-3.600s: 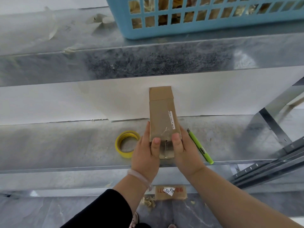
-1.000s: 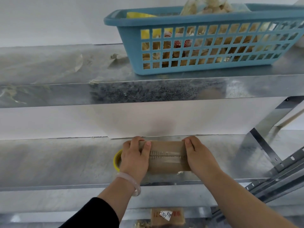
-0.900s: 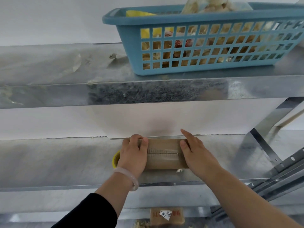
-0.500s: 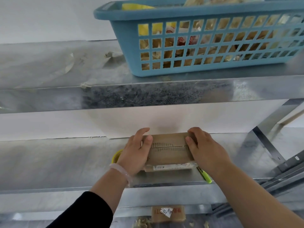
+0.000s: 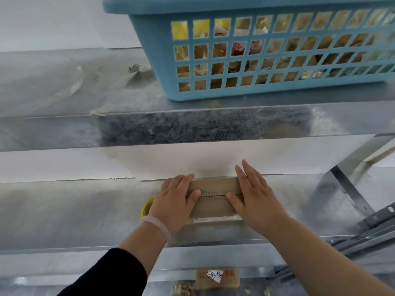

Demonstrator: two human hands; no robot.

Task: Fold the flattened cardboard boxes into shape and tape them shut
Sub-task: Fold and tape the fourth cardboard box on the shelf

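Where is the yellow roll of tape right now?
In the head view, the tape roll lies on the lower metal shelf, just left of the cardboard box, mostly hidden behind the left hand.

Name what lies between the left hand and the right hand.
The cardboard box, its taped top seam showing, between left hand and right hand; head view.
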